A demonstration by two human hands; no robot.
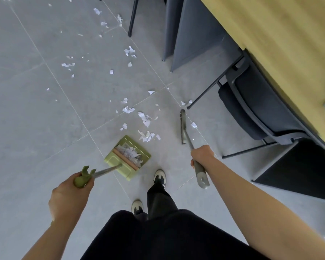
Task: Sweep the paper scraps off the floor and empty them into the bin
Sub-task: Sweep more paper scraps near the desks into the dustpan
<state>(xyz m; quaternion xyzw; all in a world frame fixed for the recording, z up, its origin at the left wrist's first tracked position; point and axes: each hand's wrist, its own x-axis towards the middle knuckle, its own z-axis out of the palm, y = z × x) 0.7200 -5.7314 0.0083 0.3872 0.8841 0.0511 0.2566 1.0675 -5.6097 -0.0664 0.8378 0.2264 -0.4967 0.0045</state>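
Now the left hand [77,186] grips the green plastic dustpan [128,157], already holding crumpled scraps; tip it and they spill. Right hand [202,154] wraps the metal broom [183,126] handle. Light torn paper scraps [145,136] beyond could scatter under the fabric chair [251,113]. No bin visible.

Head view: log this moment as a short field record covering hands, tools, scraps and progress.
left hand: grips the green dustpan handle
right hand: grips the broom handle
dustpan: on the floor, holding paper scraps
broom head: on the floor right of the scraps
loose scraps: scattered on the grey tiles beyond the dustpan
bin: not in view
progress: partly swept
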